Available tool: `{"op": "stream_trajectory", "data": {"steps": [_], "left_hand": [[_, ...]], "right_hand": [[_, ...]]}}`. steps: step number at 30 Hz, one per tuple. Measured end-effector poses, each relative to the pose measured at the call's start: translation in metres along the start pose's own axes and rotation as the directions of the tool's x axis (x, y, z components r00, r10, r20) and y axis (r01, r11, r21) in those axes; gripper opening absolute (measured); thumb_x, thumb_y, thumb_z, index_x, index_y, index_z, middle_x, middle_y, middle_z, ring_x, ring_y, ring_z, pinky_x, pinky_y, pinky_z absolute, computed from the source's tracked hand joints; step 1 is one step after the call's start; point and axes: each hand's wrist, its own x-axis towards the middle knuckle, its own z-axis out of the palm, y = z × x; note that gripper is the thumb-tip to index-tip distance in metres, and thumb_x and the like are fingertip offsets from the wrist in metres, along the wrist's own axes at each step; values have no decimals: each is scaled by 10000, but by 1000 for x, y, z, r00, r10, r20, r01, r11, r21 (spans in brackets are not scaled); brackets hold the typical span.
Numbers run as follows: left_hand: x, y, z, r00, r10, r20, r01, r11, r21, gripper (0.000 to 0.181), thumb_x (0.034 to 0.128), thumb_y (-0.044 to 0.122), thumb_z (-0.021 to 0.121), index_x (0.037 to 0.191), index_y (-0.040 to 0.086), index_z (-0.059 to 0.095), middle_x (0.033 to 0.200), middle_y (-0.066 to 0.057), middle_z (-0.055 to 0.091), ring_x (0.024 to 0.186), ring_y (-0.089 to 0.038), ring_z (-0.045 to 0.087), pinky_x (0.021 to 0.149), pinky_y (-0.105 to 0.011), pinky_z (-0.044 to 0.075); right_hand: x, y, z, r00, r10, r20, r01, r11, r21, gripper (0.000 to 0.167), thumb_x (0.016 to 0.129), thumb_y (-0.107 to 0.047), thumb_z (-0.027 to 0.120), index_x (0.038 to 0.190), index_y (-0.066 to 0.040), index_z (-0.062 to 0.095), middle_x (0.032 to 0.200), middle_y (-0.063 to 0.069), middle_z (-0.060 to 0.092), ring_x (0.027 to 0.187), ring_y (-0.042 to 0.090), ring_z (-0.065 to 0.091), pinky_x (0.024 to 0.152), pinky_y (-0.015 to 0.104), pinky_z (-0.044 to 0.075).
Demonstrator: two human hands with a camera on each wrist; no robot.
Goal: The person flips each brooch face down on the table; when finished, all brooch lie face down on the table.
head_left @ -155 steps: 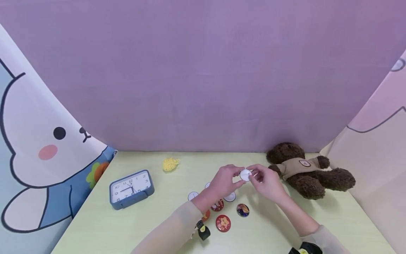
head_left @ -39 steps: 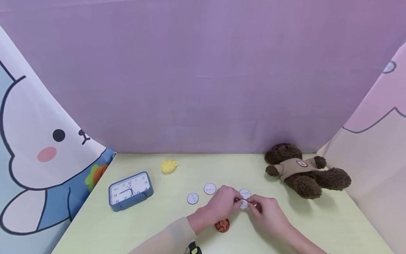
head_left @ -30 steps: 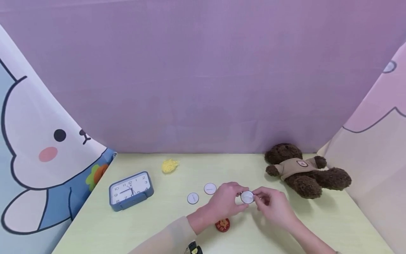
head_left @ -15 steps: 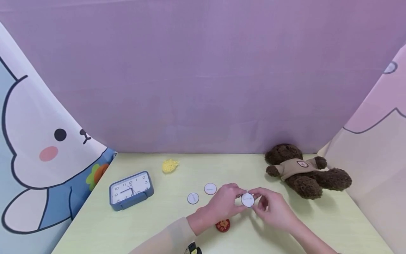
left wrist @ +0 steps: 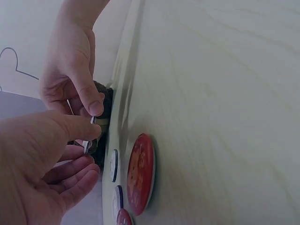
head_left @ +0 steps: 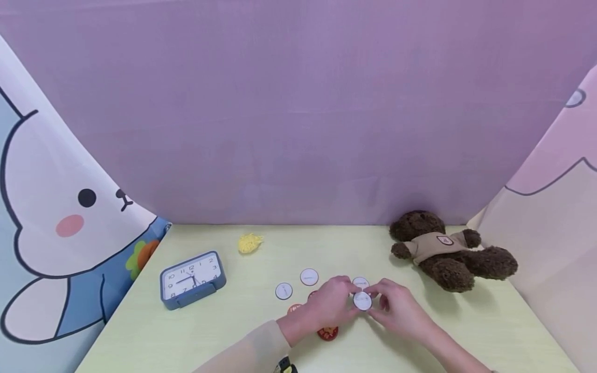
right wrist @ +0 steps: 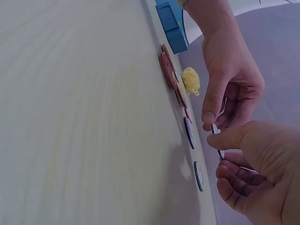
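Low over the table, both hands share one round badge [head_left: 362,301], its white side with a faint mark turned up to the head camera. My left hand [head_left: 332,300] pinches its left edge between thumb and fingers. At the right edge my right hand [head_left: 397,309] pinches it the same way. In the right wrist view the held badge [right wrist: 218,140] is seen nearly edge-on, apart from the table. Just behind it lies a white-side-up badge [head_left: 360,283]. Two more, a white badge [head_left: 309,276] and another white badge [head_left: 284,291], lie left of my hands.
A red badge [head_left: 328,333] and an orange-red badge [head_left: 295,309] lie near my left wrist, partly covered. A blue clock [head_left: 193,280] stands at left, a yellow yarn-like lump [head_left: 250,243] farther back. At right lies a brown teddy bear [head_left: 434,248]. A purple cloth [head_left: 298,114] hangs behind.
Since half a second ago, both hands have lowered the badge slightly toward me, uncovering the white badge behind. Five seconds ago they held a badge farther back, and a blue-gold badge lay face-up nearby.
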Motion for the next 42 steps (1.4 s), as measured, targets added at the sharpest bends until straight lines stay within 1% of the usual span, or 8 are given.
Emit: {"op": "stream_trajectory", "data": {"steps": [5, 9, 20, 26, 31, 35, 39, 42], "left_hand": [[-2, 0, 3, 1000, -12, 26, 12, 1000, 9, 335, 933, 287, 827, 1251, 189, 789, 1032, 60, 809, 901, 6, 664, 927, -140, 557], [-2, 1, 6, 999, -8, 37, 7, 1000, 23, 290, 947, 299, 811, 1217, 196, 801, 1022, 73, 820, 915, -17, 703, 990, -207, 564], [-3, 1, 16, 995, -45, 87, 38, 997, 74, 163, 892, 252, 862, 1039, 191, 833, 942, 81, 786, 829, -13, 584, 802, -128, 514], [-4, 1, 16, 996, -38, 82, 28, 993, 114, 181, 898, 267, 854, 1059, 188, 834, 976, 70, 777, 886, -37, 620, 826, -127, 539], [-9, -8, 2, 995, -75, 65, 71, 996, 55, 274, 902, 267, 843, 1149, 152, 816, 1088, 37, 794, 1036, -98, 697, 935, -186, 577], [-21, -26, -16, 991, -131, 30, 131, 991, -3, 311, 912, 263, 827, 1191, 126, 801, 1153, 5, 801, 1129, -160, 715, 1027, -268, 584], [-37, -48, -32, 985, -174, -19, 173, 983, -61, 287, 924, 223, 814, 1180, 93, 802, 1132, -38, 804, 1057, -183, 725, 950, -287, 613], [-50, -60, -42, 977, -211, -23, 208, 973, -97, 294, 917, 205, 826, 1179, 76, 797, 1080, -61, 791, 965, -187, 707, 829, -254, 607]], "right_hand": [[0, 3, 2, 999, 9, 31, -9, 1000, 0, 352, 768, -73, 923, 1086, -80, 772, 897, -56, 673, 713, -33, 536, 584, 174, 484], [-1, 4, 3, 998, 29, 56, -29, 1000, -10, 360, 764, -67, 920, 1091, -68, 770, 890, -61, 665, 716, -51, 519, 591, 176, 481], [-5, 4, 11, 997, 39, 73, -38, 999, -4, 284, 775, -59, 895, 1035, -85, 786, 840, -75, 649, 687, -43, 500, 590, 174, 463], [-4, 1, 11, 990, 87, 110, -80, 995, -64, 254, 797, -72, 871, 1041, -84, 804, 820, -93, 620, 689, -52, 470, 600, 173, 456], [3, -2, 6, 989, 106, 99, -97, 991, -89, 268, 796, -65, 867, 1051, -73, 788, 853, -70, 663, 715, -26, 522, 625, 190, 492], [12, -8, 3, 993, 88, 78, -83, 994, -74, 264, 816, -59, 862, 1067, -73, 783, 900, -40, 723, 728, -17, 561, 624, 195, 509], [22, -15, 7, 993, 61, 97, -57, 997, -46, 243, 839, -36, 833, 1074, -61, 779, 943, 13, 761, 727, -19, 568, 624, 188, 516], [31, -21, 14, 991, 44, 129, -41, 999, -23, 235, 853, -16, 809, 1085, -39, 773, 967, 56, 772, 722, -18, 564, 624, 181, 517]]}}
